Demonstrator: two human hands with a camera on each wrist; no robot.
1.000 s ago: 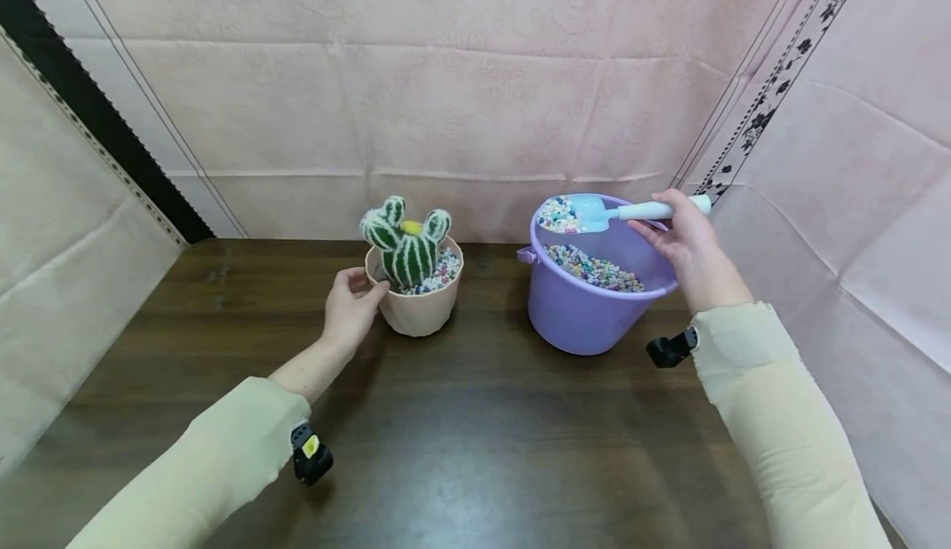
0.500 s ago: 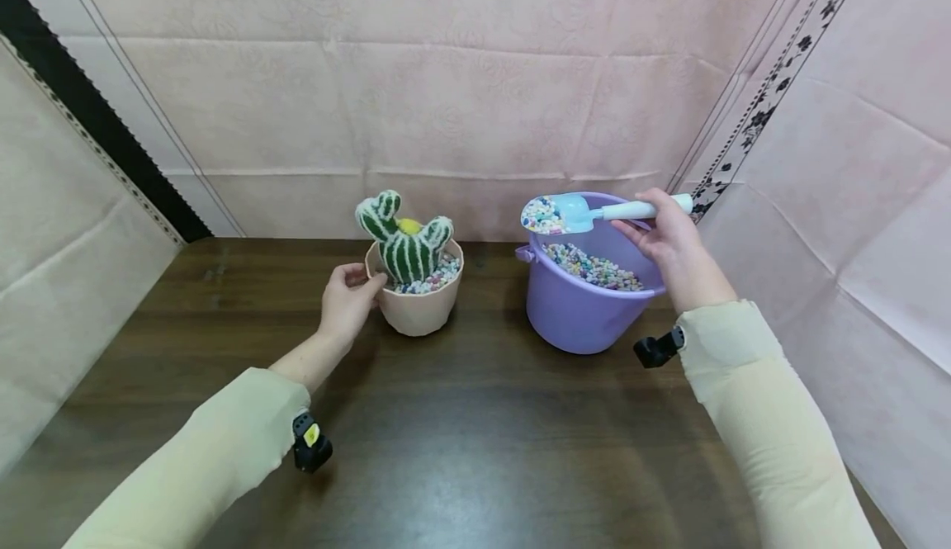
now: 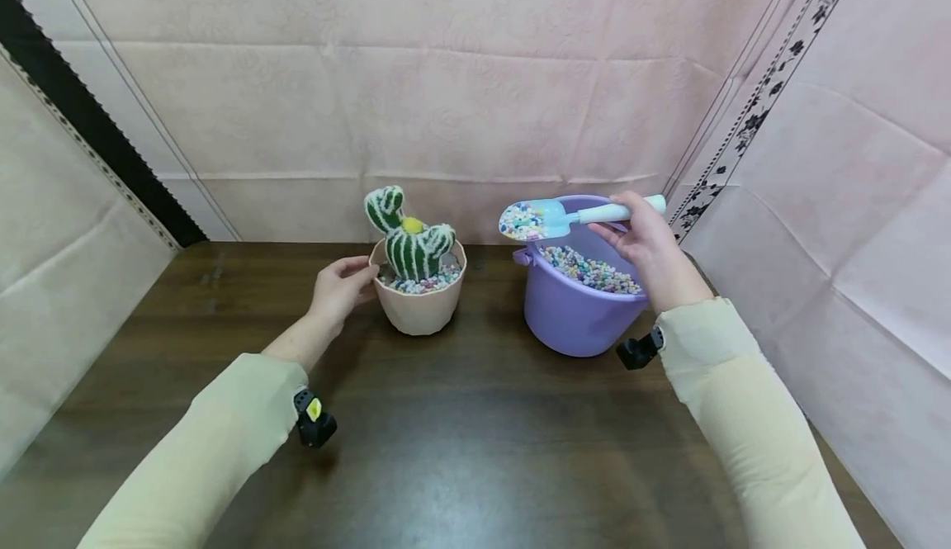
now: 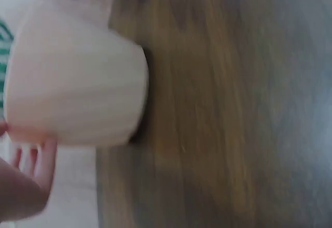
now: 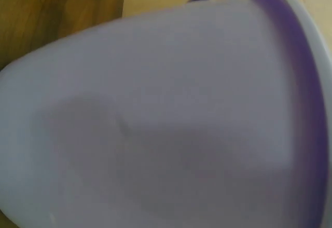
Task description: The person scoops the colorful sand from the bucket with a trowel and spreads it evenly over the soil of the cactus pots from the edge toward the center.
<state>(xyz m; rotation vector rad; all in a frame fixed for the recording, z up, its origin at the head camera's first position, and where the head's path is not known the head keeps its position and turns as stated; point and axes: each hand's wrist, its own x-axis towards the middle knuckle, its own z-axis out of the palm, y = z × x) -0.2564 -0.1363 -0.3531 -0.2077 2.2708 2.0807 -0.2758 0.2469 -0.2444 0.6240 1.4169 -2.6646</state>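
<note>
In the head view my left hand (image 3: 342, 289) holds the rim of a beige flowerpot (image 3: 418, 311) at its left side. A knitted green-and-white cactus (image 3: 413, 252) with a yellow top stands in it, leaning to the right, among pale small stones (image 3: 427, 283). My right hand (image 3: 641, 231) grips the white handle of a light blue trowel (image 3: 553, 219), whose blade carries multicoloured small stones (image 3: 522, 221). The trowel hovers over the left rim of a purple bucket (image 3: 568, 318). More coloured stones (image 3: 590, 270) lie inside the bucket. The left wrist view shows fingers (image 4: 45, 163) against the pot.
Pot and bucket stand apart near the back of a dark wooden table (image 3: 446, 433). Pale cloth (image 3: 461, 111) hangs directly behind them, with more cloth at both sides. A black camera sits on each wrist. The bucket fills most of the right wrist view.
My right hand has moved left, carrying the loaded trowel from above the bucket's inside to past its left rim. The cactus has tilted over to the right. My left hand has stayed at the pot.
</note>
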